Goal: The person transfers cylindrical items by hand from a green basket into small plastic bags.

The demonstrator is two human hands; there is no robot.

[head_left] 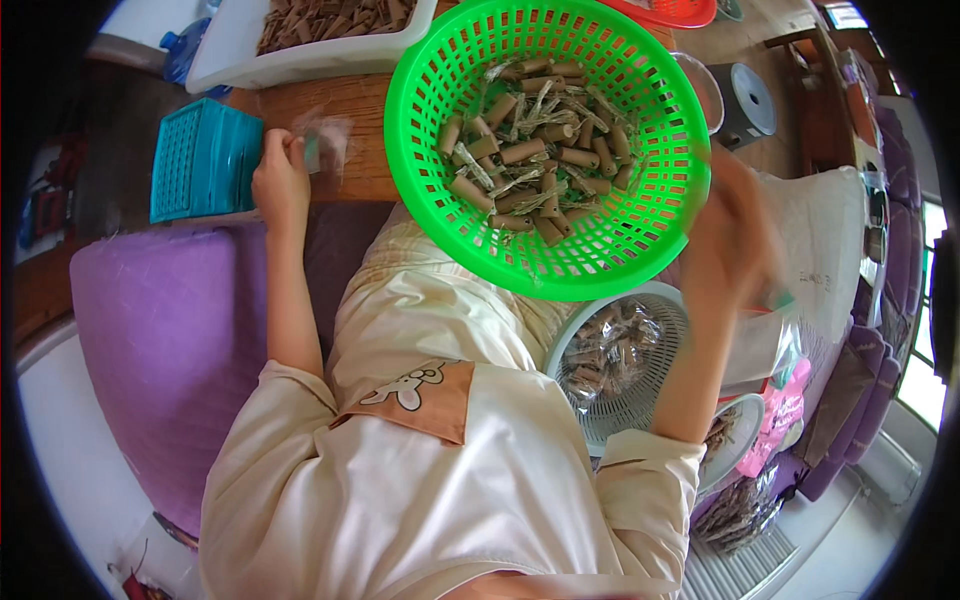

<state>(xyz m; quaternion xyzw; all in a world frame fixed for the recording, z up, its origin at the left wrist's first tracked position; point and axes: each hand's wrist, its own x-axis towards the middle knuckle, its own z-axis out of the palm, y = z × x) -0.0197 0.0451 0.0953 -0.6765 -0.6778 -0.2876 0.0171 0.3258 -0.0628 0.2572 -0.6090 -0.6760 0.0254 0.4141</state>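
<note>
Grey basket [650,385]: near right, beside the lap, holding clear-wrapped bundles [610,345].
Right hand [735,225]: at or just beside the right rim of the green basket [410,185]; too blurred to tell finger spread or any hold.
Left hand [280,185]: at the left of the counter [365,100], fingers closed in a pinch, apparently on clear film [334,140].
Film handling: best pinched lightly by one edge, smoothed flat, and kept well apart from the slotted green rim to avoid snagging.
Teal basket [205,160]: just left of the left hand.
Brown pieces [523,152]: short cylinders inside the green basket, jumbled with crinkled clear strips; probably easiest lifted singly, by the middle, without dragging neighbours along.
White tray [218,75]: far left, heaped with more brown cylinders [335,22].
</note>
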